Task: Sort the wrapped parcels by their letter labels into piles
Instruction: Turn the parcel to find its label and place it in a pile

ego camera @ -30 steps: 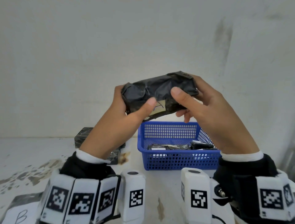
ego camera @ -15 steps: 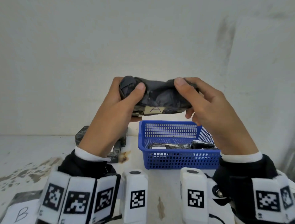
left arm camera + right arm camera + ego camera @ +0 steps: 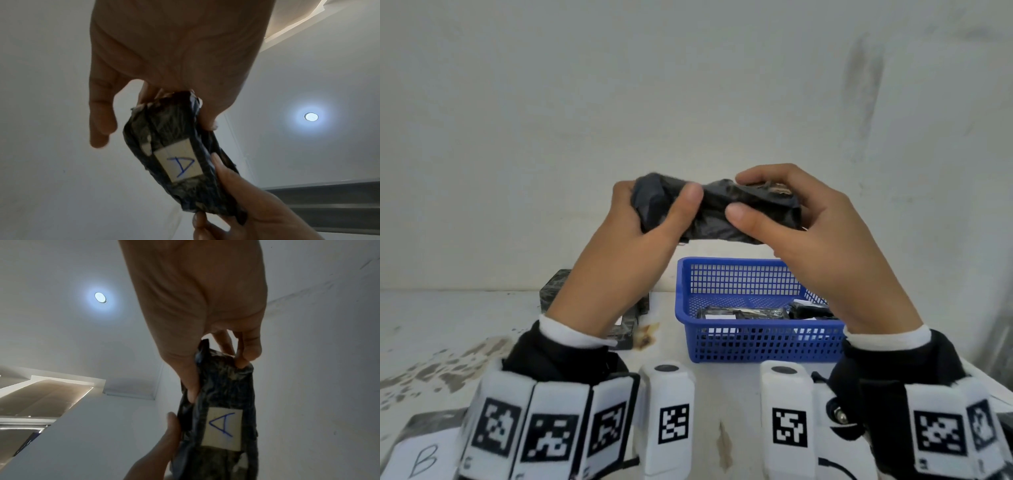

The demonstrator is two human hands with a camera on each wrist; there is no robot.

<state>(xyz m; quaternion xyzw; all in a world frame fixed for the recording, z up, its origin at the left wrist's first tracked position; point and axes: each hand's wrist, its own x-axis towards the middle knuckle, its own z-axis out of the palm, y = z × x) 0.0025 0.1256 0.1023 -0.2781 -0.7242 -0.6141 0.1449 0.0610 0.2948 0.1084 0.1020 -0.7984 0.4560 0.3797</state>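
One table point(image 3: 482, 318), white w/ worn grey patches, set against pale wall. One blue mesh basket point(image 3: 756, 342) right of centre on it, w/ at least two black-wrapped parcels point(image 3: 743, 312) inside, white labels showing, letters too small to read. One stack of dark parcels point(image 3: 558, 291) left of basket, mostly hidden behind left forearm; count not clear. One sheet marked B point(image 3: 421, 460) at near-left edge, dark parcel edge peeking behind it. Two hands, both up above basket, sharing one black-wrapped parcel point(image 3: 722, 212). Left hand point(image 3: 633, 246) grips parcel's left end, thumb curled over near face, fingers wrapped round behind; little finger sticking out free in left wrist view. Right hand point(image 3: 811, 240) pinches right end, thumb on near face, index arched over top. One white label on parcel w/ blue letter A point(image 3: 180, 165), facing down toward wrist cams, also clear at point(image 3: 223, 426); not visible from head cam. One round ceiling light point(image 3: 100, 297) overhead. Vs 0.5 s ago: parcel rolled further, label A then showing on lower front edge to head cam, now turned under and out of sight; right thumb shifted from top edge down onto near face; hands a bit lower and closer together. Vs 1 s ago: parcel then tilted w/ label half showing, now level. Basket, stack, B sheet unchanged.
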